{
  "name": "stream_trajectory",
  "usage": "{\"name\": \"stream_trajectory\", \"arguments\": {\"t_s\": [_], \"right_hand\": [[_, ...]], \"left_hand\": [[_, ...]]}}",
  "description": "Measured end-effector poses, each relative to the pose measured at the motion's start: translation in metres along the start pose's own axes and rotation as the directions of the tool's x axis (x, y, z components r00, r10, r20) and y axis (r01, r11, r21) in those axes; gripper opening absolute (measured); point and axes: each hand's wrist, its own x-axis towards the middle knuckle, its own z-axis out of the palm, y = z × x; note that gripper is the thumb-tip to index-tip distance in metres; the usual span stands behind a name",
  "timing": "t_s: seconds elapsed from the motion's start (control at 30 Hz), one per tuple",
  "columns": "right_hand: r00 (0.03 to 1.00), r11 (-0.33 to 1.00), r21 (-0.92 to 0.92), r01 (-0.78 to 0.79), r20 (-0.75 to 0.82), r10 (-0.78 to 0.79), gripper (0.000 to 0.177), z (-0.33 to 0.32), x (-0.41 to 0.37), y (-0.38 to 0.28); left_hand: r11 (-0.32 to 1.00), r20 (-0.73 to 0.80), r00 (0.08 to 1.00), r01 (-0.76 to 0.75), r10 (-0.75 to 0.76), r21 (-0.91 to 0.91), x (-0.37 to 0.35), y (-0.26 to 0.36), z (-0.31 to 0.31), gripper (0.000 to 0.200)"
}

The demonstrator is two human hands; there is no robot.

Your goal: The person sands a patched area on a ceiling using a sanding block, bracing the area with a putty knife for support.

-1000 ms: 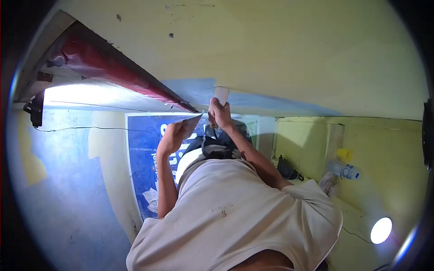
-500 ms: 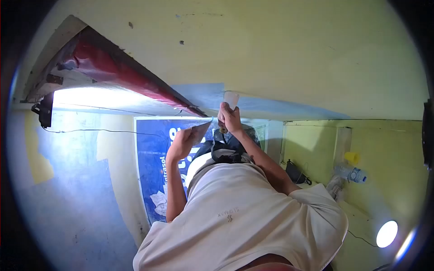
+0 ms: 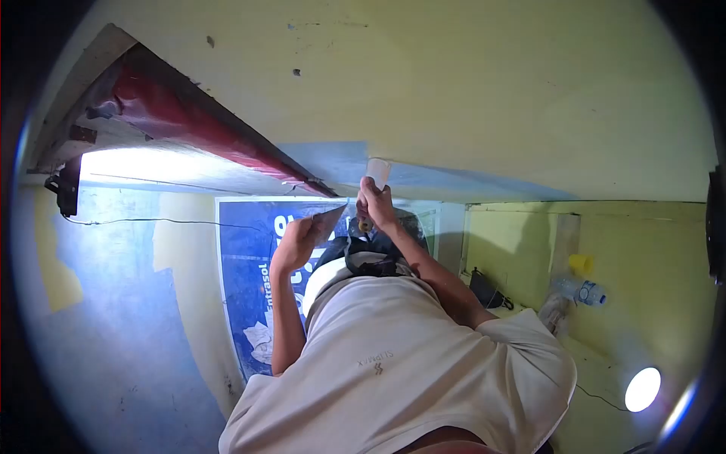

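Observation:
My right hand [image 3: 376,203] is closed around a putty knife [image 3: 377,169], its round handle end showing below the fist. The pale, wide blade points up and lies against the wall, right at the edge of a light blue painted patch [image 3: 333,157]. To its left, my left hand [image 3: 293,244] grips a thin, flat grey plate [image 3: 330,220] by one side, tilted toward the putty knife. The plate's far corner reaches close to my right hand.
A red-covered ledge [image 3: 189,125] juts from the wall at upper left, with a cable [image 3: 166,219] below. Behind my arms is a blue poster [image 3: 246,276]. At right are a yellow cup [image 3: 581,263], a plastic bottle [image 3: 590,292] and a bright round lamp [image 3: 643,390].
The whole view has shifted slightly, so everything appears a little further left. Both hands keep their grips, and the putty knife stays at nearly the same spot on the wall.

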Motion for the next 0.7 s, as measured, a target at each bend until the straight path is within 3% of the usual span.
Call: {"name": "stream_trajectory", "arguments": {"t_s": [0.13, 0.27, 0.37, 0.47, 0.5, 0.7], "right_hand": [[0.997, 0.996, -0.062, 0.063, 0.037, -0.061, 0.057, -0.014, 0.011, 0.001], [0.995, 0.992, -0.085, 0.096, 0.039, -0.093, 0.057, -0.007, 0.011, -0.004], [0.998, 0.998, -0.042, 0.052, 0.028, -0.051, 0.056, -0.014, 0.014, 0.006], [0.982, 0.975, -0.117, 0.190, 0.006, -0.191, 0.057, -0.003, 0.008, -0.001], [0.994, 0.994, -0.039, 0.100, 0.039, -0.099, 0.056, -0.002, 0.003, -0.004], [0.993, 0.993, -0.042, 0.113, 0.035, -0.111, 0.053, 0.001, 0.004, -0.006]], "left_hand": [[0.995, 0.015, 0.995, 0.094, -0.094, -0.011, -0.002, 0.000, 0.000, 0.026], [0.995, -0.016, 1.000, -0.003, 0.001, -0.101, -0.002, -0.003, 0.004, 0.028], [0.998, -0.001, 0.999, 0.042, -0.042, -0.042, -0.004, -0.006, 0.002, 0.027], [0.999, -0.027, 0.999, 0.029, -0.030, -0.032, -0.001, -0.010, 0.001, 0.026], [0.999, -0.034, 0.999, 0.008, -0.009, -0.039, -0.001, -0.008, 0.002, 0.026], [0.997, 0.009, 1.000, 0.019, -0.018, -0.070, -0.003, -0.007, 0.004, 0.024]]}}
